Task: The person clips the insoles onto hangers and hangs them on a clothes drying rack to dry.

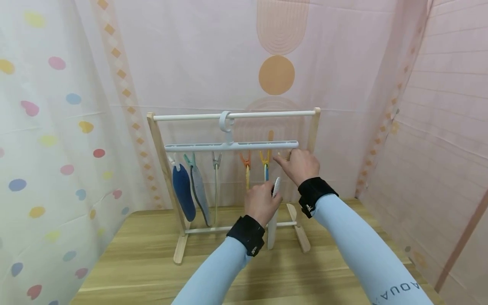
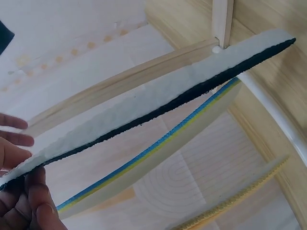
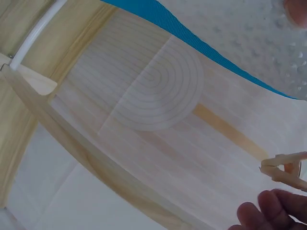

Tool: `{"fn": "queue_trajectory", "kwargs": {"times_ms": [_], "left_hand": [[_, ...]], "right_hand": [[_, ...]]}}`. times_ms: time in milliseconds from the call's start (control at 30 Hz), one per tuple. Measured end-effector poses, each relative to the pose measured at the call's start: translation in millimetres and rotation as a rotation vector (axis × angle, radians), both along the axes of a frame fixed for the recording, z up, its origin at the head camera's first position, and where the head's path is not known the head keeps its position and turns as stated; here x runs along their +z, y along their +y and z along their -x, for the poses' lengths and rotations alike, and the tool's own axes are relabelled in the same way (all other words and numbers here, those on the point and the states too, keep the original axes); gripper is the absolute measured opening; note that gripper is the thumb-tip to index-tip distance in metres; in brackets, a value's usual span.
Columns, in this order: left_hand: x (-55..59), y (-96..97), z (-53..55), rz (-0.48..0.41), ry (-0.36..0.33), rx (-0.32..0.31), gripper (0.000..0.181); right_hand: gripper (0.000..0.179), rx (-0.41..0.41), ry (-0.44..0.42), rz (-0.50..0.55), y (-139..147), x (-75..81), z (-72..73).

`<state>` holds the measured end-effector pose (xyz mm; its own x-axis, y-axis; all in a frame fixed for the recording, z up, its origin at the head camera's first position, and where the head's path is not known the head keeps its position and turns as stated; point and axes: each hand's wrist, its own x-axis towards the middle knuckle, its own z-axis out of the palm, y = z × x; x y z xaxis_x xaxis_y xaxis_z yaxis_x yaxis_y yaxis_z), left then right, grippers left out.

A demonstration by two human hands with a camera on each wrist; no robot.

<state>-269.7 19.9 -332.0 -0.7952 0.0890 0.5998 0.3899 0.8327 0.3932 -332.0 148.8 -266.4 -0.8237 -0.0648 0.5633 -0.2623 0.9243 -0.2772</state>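
My left hand (image 1: 263, 202) pinches the upper end of a white fleecy insole (image 2: 129, 112) with a dark underside. That insole points downward in front of the hanging rack. In the left wrist view the left fingers (image 2: 36, 191) curl round its end. My right hand (image 1: 303, 166) is at the right end of a pale blue hanger (image 1: 190, 147), close against a beige clip (image 3: 283, 170). Its curled fingertips (image 3: 266, 203) show just beneath the clip; its thumb is out of that view, so whether it squeezes the clip cannot be told. The clip's tips meet with nothing between them.
Clips on the hanger hold a dark blue insole (image 1: 184, 192), a grey one (image 1: 200, 195), a thin pale one (image 1: 216, 195), one with a yellowish edge (image 2: 240, 196) and one with a blue-and-yellow edge (image 2: 158, 146). The wooden rack (image 1: 162, 156) stands on a wood-grain table (image 1: 145, 245).
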Motion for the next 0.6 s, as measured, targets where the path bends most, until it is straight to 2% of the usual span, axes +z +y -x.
{"fn": "queue_trajectory", "kwargs": {"times_ms": [100,367,600], "left_hand": [[-0.1,-0.1,1.2,0.006,0.01,0.005,0.016],[4.0,4.6,4.6,0.019,0.003,0.017,0.018],[7.2,9.3,5.3,0.024,-0.017,0.002,0.025]], "right_hand": [[0.06,-0.006,0.014,-0.004,-3.1,0.6,2.8],[0.061,0.008,0.078,-0.062,-0.5,5.0,-1.0],[0.061,-0.001,0.114,-0.122,-0.3,6.6,-3.2]]}}
